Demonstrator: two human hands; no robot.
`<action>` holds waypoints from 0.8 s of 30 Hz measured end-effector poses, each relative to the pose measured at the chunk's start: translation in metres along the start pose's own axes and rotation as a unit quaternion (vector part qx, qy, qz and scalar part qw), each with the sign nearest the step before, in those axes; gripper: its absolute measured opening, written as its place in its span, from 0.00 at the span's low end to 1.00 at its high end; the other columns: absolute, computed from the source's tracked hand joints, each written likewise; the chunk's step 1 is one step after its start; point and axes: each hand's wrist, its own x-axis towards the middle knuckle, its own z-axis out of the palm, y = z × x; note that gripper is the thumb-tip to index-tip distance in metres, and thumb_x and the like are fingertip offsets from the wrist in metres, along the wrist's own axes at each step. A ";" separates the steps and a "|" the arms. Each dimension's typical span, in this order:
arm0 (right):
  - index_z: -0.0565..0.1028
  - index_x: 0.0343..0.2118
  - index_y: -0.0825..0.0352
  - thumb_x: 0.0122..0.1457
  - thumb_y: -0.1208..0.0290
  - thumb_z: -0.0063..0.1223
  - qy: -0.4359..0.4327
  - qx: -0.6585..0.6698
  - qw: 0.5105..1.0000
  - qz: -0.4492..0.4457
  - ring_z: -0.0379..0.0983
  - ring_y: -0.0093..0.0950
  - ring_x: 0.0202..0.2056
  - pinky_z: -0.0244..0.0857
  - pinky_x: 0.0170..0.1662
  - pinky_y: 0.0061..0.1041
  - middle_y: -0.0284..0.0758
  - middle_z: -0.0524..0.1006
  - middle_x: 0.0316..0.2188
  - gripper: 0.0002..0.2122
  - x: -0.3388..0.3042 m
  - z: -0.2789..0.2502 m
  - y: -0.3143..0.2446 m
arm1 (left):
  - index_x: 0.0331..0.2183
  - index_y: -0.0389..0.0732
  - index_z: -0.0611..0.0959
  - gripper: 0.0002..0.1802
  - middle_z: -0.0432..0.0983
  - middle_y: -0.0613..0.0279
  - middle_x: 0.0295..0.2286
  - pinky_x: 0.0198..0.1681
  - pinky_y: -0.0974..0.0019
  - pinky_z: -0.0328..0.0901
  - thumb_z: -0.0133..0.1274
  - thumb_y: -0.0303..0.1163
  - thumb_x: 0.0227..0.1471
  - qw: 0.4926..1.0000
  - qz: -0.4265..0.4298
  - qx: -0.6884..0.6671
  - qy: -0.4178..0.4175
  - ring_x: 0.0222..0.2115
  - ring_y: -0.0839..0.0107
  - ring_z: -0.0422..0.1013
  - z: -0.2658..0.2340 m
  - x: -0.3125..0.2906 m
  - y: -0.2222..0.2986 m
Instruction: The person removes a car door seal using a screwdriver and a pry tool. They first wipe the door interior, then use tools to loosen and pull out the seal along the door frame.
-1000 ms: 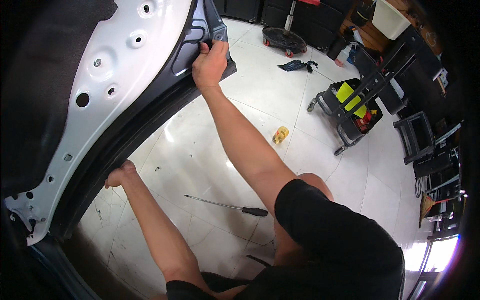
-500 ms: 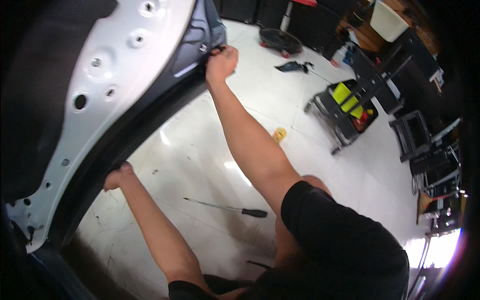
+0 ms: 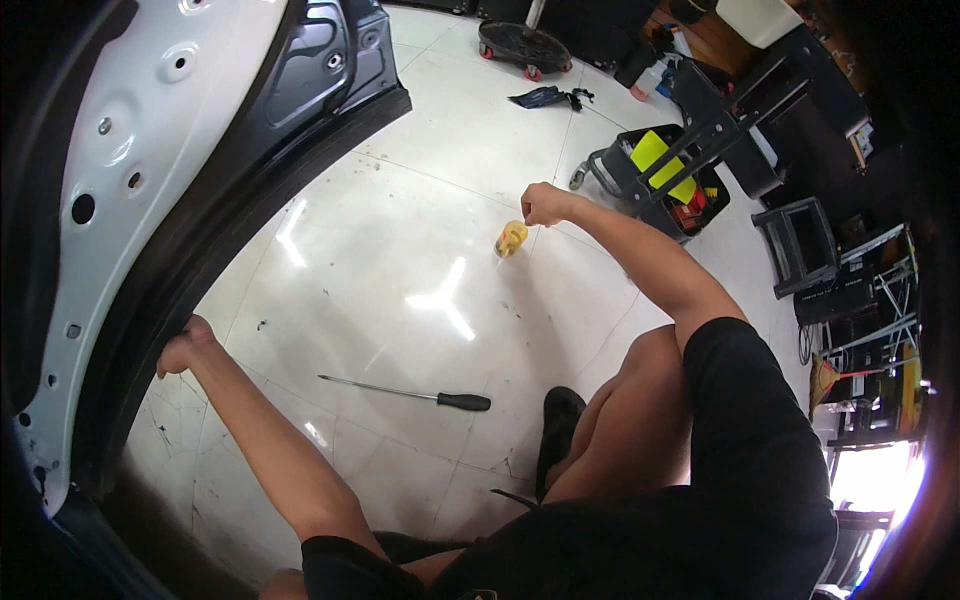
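A large white metal car panel [image 3: 115,175] with several round holes stands at my left, with a thick black edge [image 3: 225,205] along its near side. My left hand [image 3: 187,347] is curled against the lower part of that edge, its fingers partly hidden there. My right hand [image 3: 547,204] is away from the panel, fingers closed, and whatever may be inside them is hidden. In the picture it lies just beside a small yellow, partly see-through, round thing [image 3: 511,238], like a roll of tape, on the floor. A screwdriver [image 3: 405,391] with a black handle lies between my arms.
White tiles cover the floor [image 3: 420,200]. A black cart [image 3: 660,190] with a bright yellow-green item stands at far right, near a black frame [image 3: 795,245]. A crumpled black piece [image 3: 550,97] and a round wheeled base [image 3: 525,48] are at the back. My shoe [image 3: 560,425] is near.
My right hand has left the panel's far end and moved right and nearer, beside the yellow round thing. My left hand stays at the black edge. The whole view has shifted.
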 end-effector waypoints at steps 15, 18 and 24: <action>0.81 0.32 0.70 0.58 0.67 0.54 0.357 0.057 0.920 -0.150 0.79 0.39 0.30 0.72 0.38 0.35 0.48 0.80 0.27 0.11 -0.005 -0.025 -0.089 | 0.44 0.41 0.84 0.44 0.83 0.58 0.39 0.45 0.55 0.77 0.25 0.67 0.61 0.982 -0.068 -0.138 -0.107 0.39 0.60 0.80 -0.072 0.093 -0.009; 0.79 0.31 0.71 0.63 0.64 0.52 0.359 0.116 0.892 -0.248 0.75 0.32 0.24 0.67 0.32 0.33 0.44 0.78 0.22 0.13 -0.064 -0.052 -0.196 | 0.55 0.42 0.76 0.52 0.75 0.55 0.52 0.55 0.52 0.71 0.16 0.73 0.58 0.966 -0.124 -0.191 -0.122 0.51 0.58 0.73 -0.051 0.044 -0.010; 0.78 0.32 0.68 0.61 0.61 0.55 0.339 0.075 0.860 -0.375 0.77 0.49 0.33 0.70 0.39 0.46 0.47 0.80 0.27 0.13 -0.091 -0.022 -0.387 | 0.62 0.42 0.67 0.50 0.67 0.53 0.58 0.62 0.49 0.62 0.14 0.71 0.59 0.978 -0.108 -0.157 -0.086 0.58 0.54 0.66 -0.035 0.024 0.006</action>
